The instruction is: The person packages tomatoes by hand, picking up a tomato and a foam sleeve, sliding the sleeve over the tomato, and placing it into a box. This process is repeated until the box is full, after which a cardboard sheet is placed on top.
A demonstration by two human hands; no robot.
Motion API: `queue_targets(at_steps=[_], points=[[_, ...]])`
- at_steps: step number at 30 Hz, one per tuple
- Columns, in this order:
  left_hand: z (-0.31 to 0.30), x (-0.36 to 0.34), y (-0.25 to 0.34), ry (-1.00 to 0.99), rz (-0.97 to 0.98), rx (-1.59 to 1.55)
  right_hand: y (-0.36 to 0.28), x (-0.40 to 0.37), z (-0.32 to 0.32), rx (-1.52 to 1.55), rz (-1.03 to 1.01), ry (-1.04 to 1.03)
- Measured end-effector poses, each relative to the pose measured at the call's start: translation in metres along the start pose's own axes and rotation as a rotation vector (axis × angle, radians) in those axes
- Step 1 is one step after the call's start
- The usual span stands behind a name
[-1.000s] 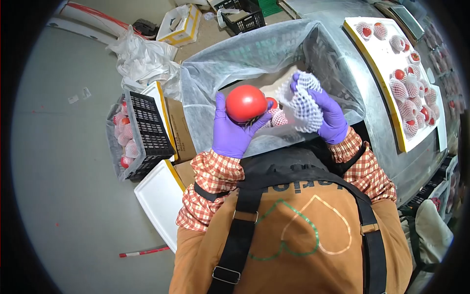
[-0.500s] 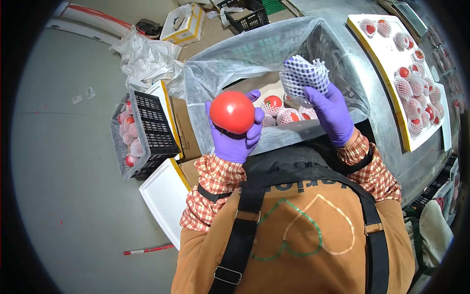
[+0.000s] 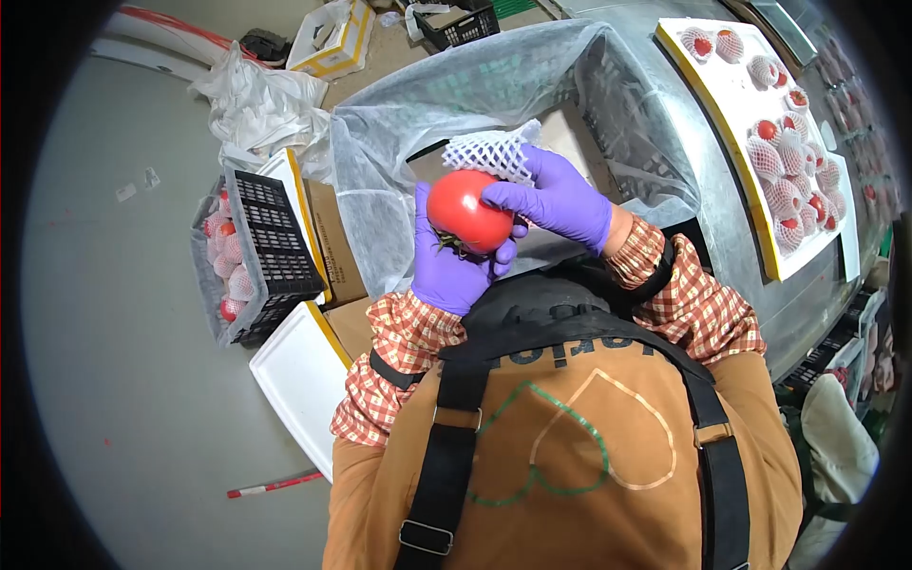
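Note:
A large red tomato (image 3: pixel 467 211) with its green stem end turned down rests in my left hand (image 3: pixel 446 277), in a purple glove, fingers curled round it. My right hand (image 3: pixel 568 201), gloved alike, pinches a white foam net sleeve (image 3: pixel 484 155) just behind the tomato. The right thumb lies against the tomato's right side. Both hands are over the near side of a large box lined with a translucent sheet (image 3: pixel 380 142). My hands hide part of the inside of that box.
To the right, a white foam tray (image 3: pixel 727 95) on the metal table (image 3: pixel 689 114) carries several net-sleeved tomatoes. At left stands a black crate (image 3: pixel 275 249) with more sleeved tomatoes, beside a white lid (image 3: pixel 299 385). Crumpled white sheeting (image 3: pixel 261 104) lies behind it.
My right hand has come left and down with the foam net, from apart to beside the tomato, its thumb now on it. The tomato has tilted, showing its stem end. The view has shifted slightly.

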State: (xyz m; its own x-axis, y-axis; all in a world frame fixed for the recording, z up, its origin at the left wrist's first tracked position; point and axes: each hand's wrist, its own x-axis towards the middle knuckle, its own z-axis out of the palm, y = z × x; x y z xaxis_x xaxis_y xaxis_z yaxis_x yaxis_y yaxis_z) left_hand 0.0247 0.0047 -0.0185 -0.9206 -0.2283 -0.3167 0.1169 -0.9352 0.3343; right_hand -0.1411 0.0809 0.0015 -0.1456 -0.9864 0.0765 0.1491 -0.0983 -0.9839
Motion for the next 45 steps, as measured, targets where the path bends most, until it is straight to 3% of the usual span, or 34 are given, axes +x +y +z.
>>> queue_targets(at_steps=[2,5,7,9,10,12,14,16,18,20,24,26,27,28,30,32,34,35,36,38,39,40,42,43,44,45], points=[[0.001,-0.002,0.0,0.012,0.021,-0.07,-0.003,-0.002,0.0,0.021,0.141,0.041],[0.0,-0.004,0.0,-0.052,0.046,-0.159,0.004,0.002,0.004,0.104,0.062,0.185],[0.0,-0.008,0.0,-0.126,0.065,-0.184,0.016,0.003,0.0,0.001,0.079,0.281],[0.007,-0.014,0.003,0.001,0.211,0.09,0.018,0.007,-0.008,-0.197,0.029,0.456],[0.01,-0.016,0.001,0.004,0.242,0.083,0.008,0.001,-0.011,-0.079,-0.077,0.421],[0.015,-0.015,0.003,0.121,0.618,0.492,0.001,0.002,-0.01,-0.048,-0.035,0.34],[0.016,-0.019,0.008,0.207,0.73,0.654,0.001,-0.003,0.0,-0.119,-0.038,0.199],[0.021,-0.019,0.007,0.332,1.034,1.211,-0.009,-0.003,0.019,0.072,0.035,0.073],[0.019,-0.017,0.007,0.25,1.176,1.349,-0.003,-0.001,0.024,-0.023,0.075,-0.015],[0.019,-0.02,0.008,0.345,1.056,1.698,0.001,-0.002,0.031,0.064,0.148,0.026],[0.013,-0.043,0.016,0.204,1.067,1.527,0.003,0.0,0.039,0.23,0.144,0.069],[0.002,-0.05,0.026,0.246,1.095,1.48,-0.008,-0.001,0.043,0.353,0.158,-0.057],[-0.013,-0.05,0.034,0.272,1.056,1.02,-0.007,-0.001,0.041,0.399,0.187,-0.108],[-0.026,-0.049,0.039,0.279,0.981,0.565,-0.005,-0.001,0.038,0.447,0.219,-0.153],[-0.023,-0.058,0.046,0.383,0.896,0.468,-0.007,0.001,0.038,0.468,0.275,-0.168],[-0.015,-0.063,0.045,0.251,0.299,0.269,-0.008,0.007,0.038,0.473,0.394,-0.268],[-0.058,-0.043,0.023,-0.112,0.342,0.101,-0.007,0.015,0.041,0.447,0.413,-0.274],[-0.038,-0.057,0.036,-0.056,0.224,-0.042,-0.009,0.019,0.039,0.423,0.436,-0.315],[-0.037,-0.061,0.038,-0.059,0.229,-0.045,-0.011,0.022,0.04,0.398,0.459,-0.355],[-0.036,-0.068,0.041,0.077,0.602,0.436,-0.017,0.031,0.047,0.462,0.464,-0.417],[-0.032,-0.078,0.047,0.144,0.734,0.505,-0.017,0.037,0.047,0.396,0.468,-0.439],[-0.028,-0.09,0.049,0.146,0.741,0.501,-0.017,0.041,0.049,0.332,0.473,-0.46],[-0.022,-0.105,0.051,0.615,1.07,0.971,-0.02,0.048,0.064,0.239,0.452,-0.439],[-0.022,-0.107,0.051,0.557,1.328,1.107,-0.021,0.053,0.078,0.159,0.363,-0.364],[-0.023,-0.115,0.047,0.528,1.191,1.281,-0.022,0.056,0.09,0.08,0.275,-0.288],[-0.021,-0.114,0.05,0.545,1.29,1.377,-0.026,0.058,0.099,0.125,0.338,-0.242]])
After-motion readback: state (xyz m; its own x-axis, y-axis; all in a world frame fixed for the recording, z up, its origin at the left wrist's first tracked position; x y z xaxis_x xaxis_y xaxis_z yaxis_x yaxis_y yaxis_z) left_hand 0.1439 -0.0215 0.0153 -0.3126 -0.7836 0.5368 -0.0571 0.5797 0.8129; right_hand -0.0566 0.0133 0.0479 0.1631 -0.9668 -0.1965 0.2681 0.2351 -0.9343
